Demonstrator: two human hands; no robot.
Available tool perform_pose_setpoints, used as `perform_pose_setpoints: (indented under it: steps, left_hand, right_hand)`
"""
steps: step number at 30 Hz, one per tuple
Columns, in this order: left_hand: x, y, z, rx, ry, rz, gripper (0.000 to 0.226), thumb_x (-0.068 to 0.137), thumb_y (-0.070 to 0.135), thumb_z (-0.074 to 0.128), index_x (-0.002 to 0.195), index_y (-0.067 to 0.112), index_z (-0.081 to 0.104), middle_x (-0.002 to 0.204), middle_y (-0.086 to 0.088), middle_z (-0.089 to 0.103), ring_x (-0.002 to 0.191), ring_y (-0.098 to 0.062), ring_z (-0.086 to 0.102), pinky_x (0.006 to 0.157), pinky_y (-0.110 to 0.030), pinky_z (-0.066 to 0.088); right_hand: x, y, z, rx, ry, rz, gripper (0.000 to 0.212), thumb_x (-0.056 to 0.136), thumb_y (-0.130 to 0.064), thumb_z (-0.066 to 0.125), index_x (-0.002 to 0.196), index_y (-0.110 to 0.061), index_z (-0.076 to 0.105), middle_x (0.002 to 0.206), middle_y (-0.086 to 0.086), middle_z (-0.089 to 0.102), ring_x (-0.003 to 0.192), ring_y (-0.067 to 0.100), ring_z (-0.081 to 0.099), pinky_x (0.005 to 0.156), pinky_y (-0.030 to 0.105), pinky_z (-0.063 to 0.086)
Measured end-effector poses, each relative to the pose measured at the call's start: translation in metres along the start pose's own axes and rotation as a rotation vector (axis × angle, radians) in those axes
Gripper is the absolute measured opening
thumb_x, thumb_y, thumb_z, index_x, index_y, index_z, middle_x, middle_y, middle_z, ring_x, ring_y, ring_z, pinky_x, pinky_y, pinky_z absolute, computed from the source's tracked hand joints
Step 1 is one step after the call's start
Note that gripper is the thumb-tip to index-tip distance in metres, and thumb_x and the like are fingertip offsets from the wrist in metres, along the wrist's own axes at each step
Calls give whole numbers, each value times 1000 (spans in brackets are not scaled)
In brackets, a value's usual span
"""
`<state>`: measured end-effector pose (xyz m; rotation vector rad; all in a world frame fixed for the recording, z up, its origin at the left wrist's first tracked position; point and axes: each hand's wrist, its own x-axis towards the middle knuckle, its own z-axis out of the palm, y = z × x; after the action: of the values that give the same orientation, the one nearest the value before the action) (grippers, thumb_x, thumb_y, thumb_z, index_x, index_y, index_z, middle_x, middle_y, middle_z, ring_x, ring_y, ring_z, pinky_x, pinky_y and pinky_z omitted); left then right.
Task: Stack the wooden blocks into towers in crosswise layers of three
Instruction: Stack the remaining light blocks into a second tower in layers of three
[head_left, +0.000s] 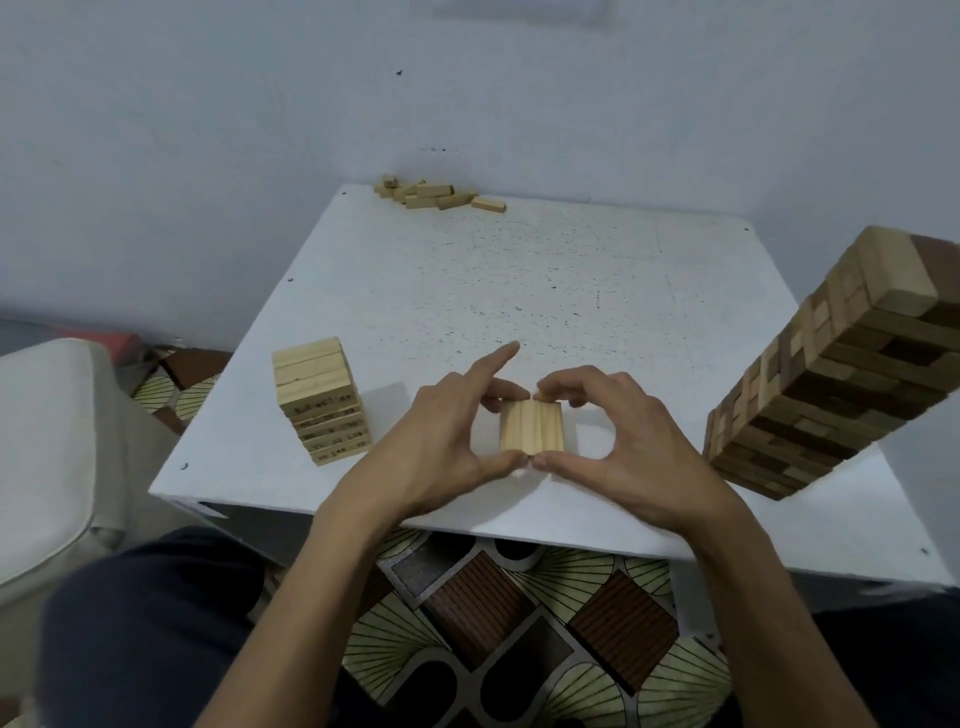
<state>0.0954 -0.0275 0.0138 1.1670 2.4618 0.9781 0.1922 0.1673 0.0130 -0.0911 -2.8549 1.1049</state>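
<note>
— Holding what, exactly?
— A layer of three pale blocks (531, 427), lying flat side by side on the white bench (519, 286), just below the frame's centre.
— And the grips?
— The left grip (441, 441) pinches it, thumb at the near end, a finger at the far end, index finger pointing free. The right grip (623, 441) pinches the same ends from the right.
— Anything else?
— A short pale tower (319, 400) at left, a tall mixed-wood tower (831, 374) at right, loose blocks (436, 195) at the bench's far edge.

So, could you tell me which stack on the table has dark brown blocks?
The tall tower on the right; the left stack and the middle stack are entirely pale wood.
</note>
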Motion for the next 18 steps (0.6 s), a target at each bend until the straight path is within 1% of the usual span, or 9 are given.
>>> perform_pose_setpoints:
  steps: [2,4,6,7,9,12,14,16,18]
  left_hand:
    - [-11,6,-8,6,29,-5,102,83,34,77,157,33,7,134,21,55,114,-1,49,103,-23,36]
    - [-21,11,-17,14,67,-21,107,83,37,76,156,37,-2,134,23,55,112,1,49,100,-19,36]
    - [-31,16,-29,19,103,-38,110,82,38,76,155,39,-6,132,25,54,110,3,49,97,-14,36]
    - [-36,18,-37,20,123,-46,111,82,39,76,155,39,-7,130,27,54,109,4,49,95,-11,36]
    - [-46,20,-54,16,174,-58,110,80,41,76,156,39,-5,128,28,55,108,6,49,92,-9,37]
    - [-58,15,-80,25,248,-84,109,77,44,75,156,39,0,125,28,58,107,8,51,87,-4,37]
    - [-65,8,-95,37,292,-109,109,74,45,74,157,38,3,121,31,58,105,8,51,84,-1,36]
    - [-70,-3,-107,69,320,-135,108,75,45,74,156,40,3,118,36,55,106,9,51,85,-5,38]
    - [-73,-14,-115,82,341,-166,107,77,41,77,156,40,5,118,36,55,106,9,51,89,-8,38]
  right_hand:
    - [0,-12,-4,-4,-12,-31,63,76,-45,79,130,-42,47,121,-28,57,117,-1,45,93,24,40]
    - [2,-25,-8,-10,-28,-67,66,76,-46,79,132,-45,43,120,-30,57,119,-2,45,94,24,40]
    - [6,-39,-11,-14,-47,-110,68,75,-48,78,133,-47,41,120,-32,57,119,-2,45,94,23,39]
    - [9,-47,-13,-13,-52,-137,69,74,-50,77,133,-48,40,120,-32,57,119,-1,46,94,23,39]
    - [17,-62,-15,-5,-62,-190,71,73,-52,76,134,-49,39,121,-33,57,118,0,47,94,21,38]
    - [36,-86,-12,1,-88,-269,74,73,-51,77,136,-48,39,121,-33,57,116,-1,49,95,20,37]
    - [52,-100,-5,-3,-108,-315,77,75,-49,78,140,-47,36,122,-31,58,115,0,49,95,21,38]
    - [67,-112,4,-1,-128,-352,81,77,-47,78,144,-46,33,122,-30,58,114,2,50,97,24,39]
    - [81,-120,14,16,-153,-361,83,78,-45,78,147,-45,30,122,-28,59,113,3,51,99,28,40]
